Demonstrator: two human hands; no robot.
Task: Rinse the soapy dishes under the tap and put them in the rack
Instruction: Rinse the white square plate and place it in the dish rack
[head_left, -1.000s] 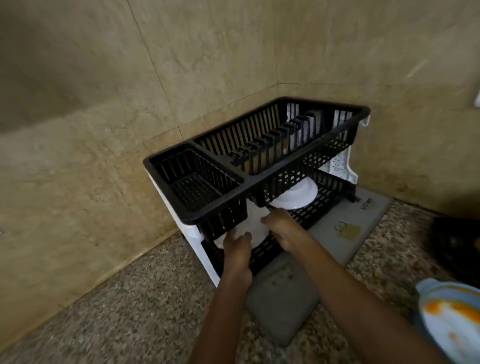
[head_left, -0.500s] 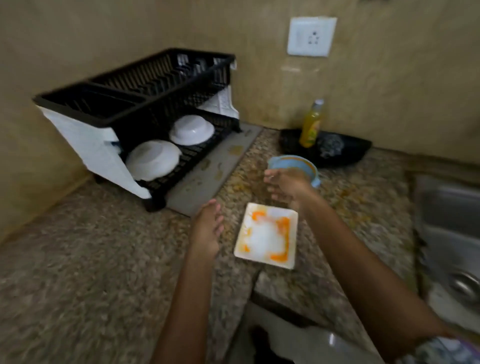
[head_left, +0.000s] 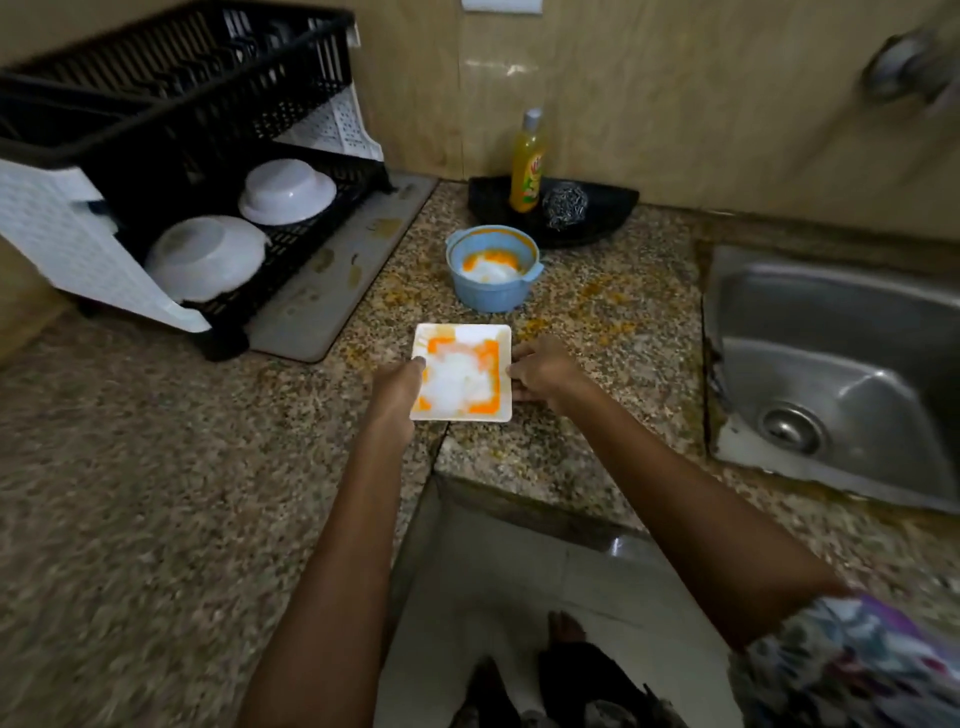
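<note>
A square white plate (head_left: 462, 358) with orange smears and white foam lies on the granite counter (head_left: 156, 467). My left hand (head_left: 397, 387) grips its left edge, thumb on the rim. My right hand (head_left: 543, 371) holds its right edge. Behind the plate stands a blue soapy bowl (head_left: 491, 291) with foam and orange residue inside. The black and white dish rack (head_left: 171, 104) is at the far left, with two white bowls (head_left: 285, 189) (head_left: 205, 257) upside down on its lower shelf. The steel sink (head_left: 841, 374) is at the right; the tap (head_left: 914, 57) shows blurred at the top right.
A grey drip mat (head_left: 332, 291) lies under the rack. A yellow dish-soap bottle (head_left: 527, 166) and a steel scrubber (head_left: 565, 205) sit on a black corner tray (head_left: 613, 208) by the wall. The counter bends in an inner corner over the floor (head_left: 519, 597) near me.
Both hands left the white bowl in the rack's lower shelf, came back across the counter and closed on the two sides of the square plate. The view swung right toward the sink.
</note>
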